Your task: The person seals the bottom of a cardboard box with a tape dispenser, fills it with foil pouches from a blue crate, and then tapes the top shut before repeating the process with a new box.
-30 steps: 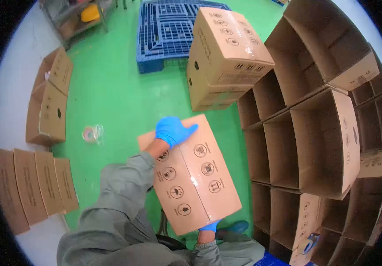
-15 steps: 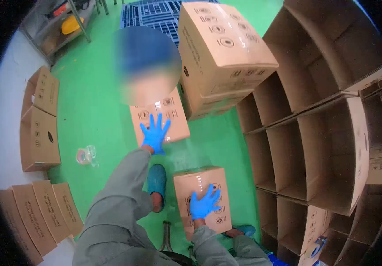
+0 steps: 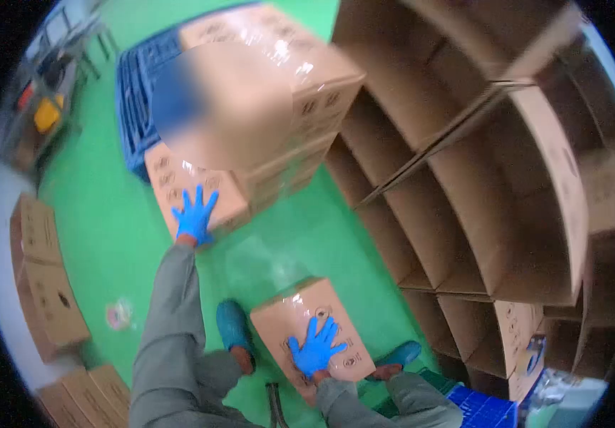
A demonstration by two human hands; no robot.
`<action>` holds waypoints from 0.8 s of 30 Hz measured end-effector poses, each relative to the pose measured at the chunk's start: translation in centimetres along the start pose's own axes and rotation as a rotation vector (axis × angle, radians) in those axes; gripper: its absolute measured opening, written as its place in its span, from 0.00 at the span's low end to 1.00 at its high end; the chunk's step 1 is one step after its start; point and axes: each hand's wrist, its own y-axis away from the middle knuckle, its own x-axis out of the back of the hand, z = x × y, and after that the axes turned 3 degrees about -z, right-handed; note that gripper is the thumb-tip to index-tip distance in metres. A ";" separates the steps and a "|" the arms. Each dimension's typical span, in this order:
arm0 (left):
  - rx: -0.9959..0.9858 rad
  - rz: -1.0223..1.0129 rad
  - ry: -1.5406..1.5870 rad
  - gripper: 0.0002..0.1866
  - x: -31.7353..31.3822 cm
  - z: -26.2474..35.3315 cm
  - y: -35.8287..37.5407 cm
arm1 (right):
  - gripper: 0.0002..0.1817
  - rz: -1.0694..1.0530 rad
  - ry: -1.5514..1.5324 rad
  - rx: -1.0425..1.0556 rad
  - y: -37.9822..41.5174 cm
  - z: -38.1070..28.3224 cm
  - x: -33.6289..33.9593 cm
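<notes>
My left hand (image 3: 195, 215), in a blue glove, lies with fingers spread on top of a taped cardboard box (image 3: 225, 194). This box stands on the green floor beside a taller stack of closed cartons (image 3: 325, 68). Closer to my feet, my right hand (image 3: 316, 347), also gloved in blue, rests open on a second taped cardboard box (image 3: 272, 319). That box sits between my two shoes. Neither hand is wrapped round anything. A round blurred patch hides part of the carton stack.
Open, upended cartons (image 3: 457, 214) are stacked along the right. A blue pallet (image 3: 130, 107) lies behind the boxes. At left are more cartons (image 3: 50, 296), a roll of clear tape (image 3: 118, 314) on the floor and a metal shelf (image 3: 65, 93). A blue crate (image 3: 489, 408) stands at lower right.
My view has turned, so the scene appears tilted and both boxes sit further left in it. Both hands stay spread on the same boxes.
</notes>
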 end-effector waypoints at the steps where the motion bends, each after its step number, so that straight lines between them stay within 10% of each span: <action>1: -0.005 -0.049 0.017 0.70 0.6 -0.4 -0.1 | 0.51 -0.057 -0.038 0.034 -0.2 -0.1 0.3; 5: -0.090 -0.243 0.071 0.59 4.3 0.4 1.7 | 0.46 -0.029 0.046 0.063 1.1 -1.4 7.4; 8: -0.334 -0.087 0.410 0.39 8.0 1.3 8.1 | 0.21 0.161 -0.070 0.533 -3.8 -2.6 22.7; 10: -0.418 -0.097 0.585 0.36 8.0 -0.5 12.1 | 0.34 0.731 0.100 0.630 -5.8 -5.4 37.8; 15: -0.315 0.030 0.993 0.49 17.3 0.1 28.7 | 0.29 1.355 0.473 0.367 -12.4 -7.6 61.4; 17: -0.409 0.206 1.140 0.54 17.8 0.7 33.0 | 0.15 1.093 0.584 0.394 -13.0 -7.3 65.7; 24: -0.551 0.420 0.597 0.60 20.3 -0.1 38.7 | 0.09 1.235 0.574 0.750 -2.1 -9.1 67.9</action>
